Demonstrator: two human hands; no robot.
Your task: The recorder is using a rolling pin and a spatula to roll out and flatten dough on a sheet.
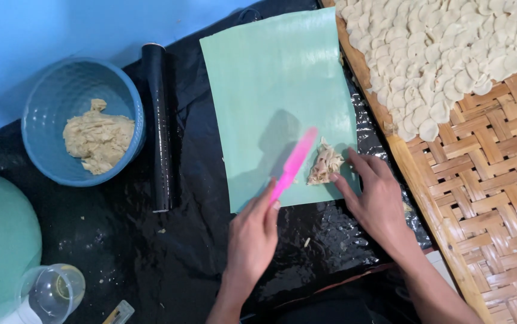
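On a pale green sheet (270, 90), the left hand (252, 237) pinches a pink scraper (294, 163) beside a dough lump (324, 165); right hand (378, 201), fingers spread, steadies it; scraping is best kept flat and gentle.

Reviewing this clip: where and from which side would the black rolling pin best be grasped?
Probably around the middle of the black rolling pin, coming from above with fingers closing across its width. It lies flat and lengthwise on the black sheet, with open space on its right; the blue bowl crowds its left side.
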